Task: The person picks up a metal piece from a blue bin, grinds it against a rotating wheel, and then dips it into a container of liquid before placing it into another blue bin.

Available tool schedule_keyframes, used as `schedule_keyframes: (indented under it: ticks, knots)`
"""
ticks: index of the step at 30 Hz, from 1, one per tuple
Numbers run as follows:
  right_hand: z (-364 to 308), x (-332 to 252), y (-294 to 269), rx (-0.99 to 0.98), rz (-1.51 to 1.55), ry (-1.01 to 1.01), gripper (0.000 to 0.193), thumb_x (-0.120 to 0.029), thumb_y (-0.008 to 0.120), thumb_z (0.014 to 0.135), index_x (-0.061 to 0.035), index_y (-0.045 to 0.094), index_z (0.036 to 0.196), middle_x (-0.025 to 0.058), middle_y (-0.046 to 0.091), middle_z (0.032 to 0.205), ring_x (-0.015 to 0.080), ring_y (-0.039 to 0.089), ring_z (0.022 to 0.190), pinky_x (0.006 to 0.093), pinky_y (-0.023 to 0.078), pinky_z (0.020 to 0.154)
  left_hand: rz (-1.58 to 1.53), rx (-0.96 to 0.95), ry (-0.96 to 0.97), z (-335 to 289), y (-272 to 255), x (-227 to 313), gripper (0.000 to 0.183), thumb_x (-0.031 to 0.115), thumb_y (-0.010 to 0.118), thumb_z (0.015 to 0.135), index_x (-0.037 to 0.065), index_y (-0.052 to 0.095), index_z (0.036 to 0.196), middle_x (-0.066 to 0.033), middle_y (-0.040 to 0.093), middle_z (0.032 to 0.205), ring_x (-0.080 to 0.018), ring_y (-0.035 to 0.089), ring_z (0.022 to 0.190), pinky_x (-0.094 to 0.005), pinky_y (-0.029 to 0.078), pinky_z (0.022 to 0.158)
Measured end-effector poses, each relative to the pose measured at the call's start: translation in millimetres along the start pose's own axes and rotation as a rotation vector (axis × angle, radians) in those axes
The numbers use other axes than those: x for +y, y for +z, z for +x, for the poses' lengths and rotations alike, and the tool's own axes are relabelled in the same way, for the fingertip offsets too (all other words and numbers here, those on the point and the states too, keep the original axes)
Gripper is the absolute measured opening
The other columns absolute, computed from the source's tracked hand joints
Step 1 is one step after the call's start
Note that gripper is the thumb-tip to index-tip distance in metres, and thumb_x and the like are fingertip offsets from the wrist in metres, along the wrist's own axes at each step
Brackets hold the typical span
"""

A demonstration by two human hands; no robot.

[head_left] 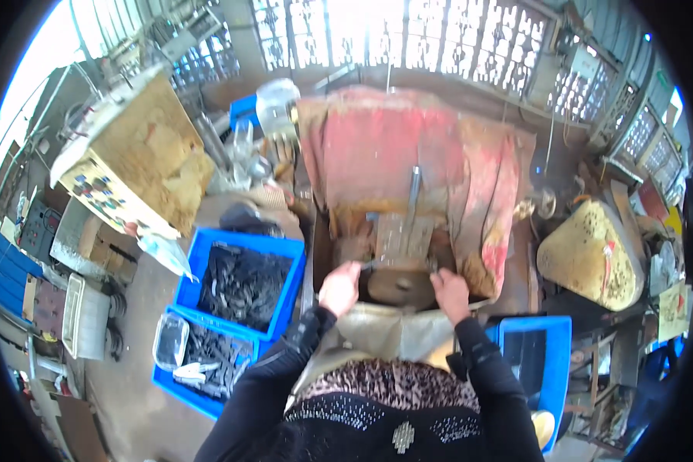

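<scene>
My left hand [339,289] is closed at the left side of a grinding machine, and a thin piece juts from its fingertips toward the middle; its kind is too blurred to tell. On the other side my right hand [451,293] has its fingers curled in, and what they hold, if anything, is not clear. Between the hands lies a brown, round wheel-like part [400,287], low in the machine. Behind it stands a worn metal plate [403,237] with an upright metal rod [415,185]. A stained red cloth [393,146] drapes over the machine's top and right side.
At my left, a blue crate [299,266] holds many dark strips, and a second blue crate [165,381] holds more strips and a clear tub [171,339]. Another blue crate [564,362] stands at my right. A control box [142,150] and a triangular cover [590,256] flank the machine.
</scene>
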State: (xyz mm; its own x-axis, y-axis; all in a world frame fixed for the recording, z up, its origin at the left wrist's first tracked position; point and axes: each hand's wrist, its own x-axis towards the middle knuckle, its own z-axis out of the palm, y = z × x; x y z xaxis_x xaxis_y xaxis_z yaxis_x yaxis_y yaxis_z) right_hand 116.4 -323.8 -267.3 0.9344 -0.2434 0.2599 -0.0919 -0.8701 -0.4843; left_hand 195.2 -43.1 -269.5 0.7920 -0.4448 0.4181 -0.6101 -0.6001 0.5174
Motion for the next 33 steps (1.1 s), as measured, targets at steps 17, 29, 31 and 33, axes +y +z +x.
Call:
schedule_keyframes:
  ticks: [17,29,31,33]
  knots:
    - [4,-7,-6,-0.032,0.035,0.075,0.029,-0.03,0.06,0.088,-0.0034,0.057,0.078,0.0226,0.061,0.073,0.0442,0.059,0.075,0.0528,0.046,0.064,-0.114,-0.078,-0.08,5,-23,19,0.046,-0.009,0.048,0.075,0.005,0.057,0.118,-0.0197,0.06,0.091,-0.0397,0.06,0.09,-0.0441,0.05,0.079]
    - [4,-7,-8,-0.075,-0.005,0.105,0.029,-0.032,0.062,0.087,-0.0037,0.058,0.078,0.0232,0.061,0.074,0.0442,0.06,0.076,0.0529,0.046,0.065,-0.042,-0.074,0.004,-1,-7,2,0.041,-0.008,0.051,0.066,0.004,0.068,0.101,-0.0174,0.064,0.094,-0.0372,0.062,0.091,-0.0401,0.052,0.08]
    - [4,-9,-9,-0.088,-0.004,0.107,0.029,-0.032,0.062,0.087,-0.0037,0.058,0.078,0.0231,0.061,0.074,0.0442,0.06,0.076,0.0528,0.046,0.066,-0.04,-0.076,-0.015,0,-9,5,0.041,-0.007,0.051,0.066,0.004,0.068,0.101,-0.0172,0.064,0.094,-0.0366,0.062,0.092,-0.0398,0.052,0.08]
    - [4,-9,-9,-0.102,-0.003,0.129,0.029,-0.032,0.062,0.086,-0.0038,0.059,0.079,0.023,0.061,0.075,0.0441,0.06,0.077,0.0527,0.047,0.067,-0.042,-0.091,-0.035,1,-12,8,0.04,-0.006,0.052,0.066,0.004,0.069,0.101,-0.0168,0.066,0.096,-0.0353,0.063,0.093,-0.0392,0.052,0.081]
